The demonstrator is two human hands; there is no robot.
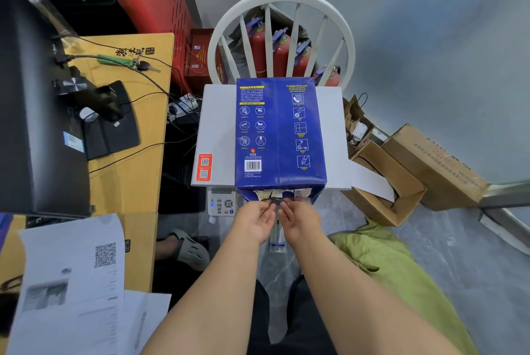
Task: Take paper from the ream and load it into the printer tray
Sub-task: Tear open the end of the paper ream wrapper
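Note:
A blue paper ream (279, 130) lies flat on top of the white printer (218, 130). Its near end is torn, with white paper edges showing. My left hand (255, 219) and my right hand (299, 219) reach side by side to that torn end, fingertips touching the wrapper's lower edge. Whether the fingers pinch the wrapper or the paper is hidden. The printer's control panel (222, 204) shows below the lid at the left. The printer tray is hidden under the hands.
A white chair (279, 1) stands behind the printer, with red fire extinguishers (282, 50) beyond it. Open cardboard boxes (401, 176) sit on the floor at right. A desk (126, 136) with a monitor and printed sheets (71, 283) is at left. Green cloth (387, 262) lies near right.

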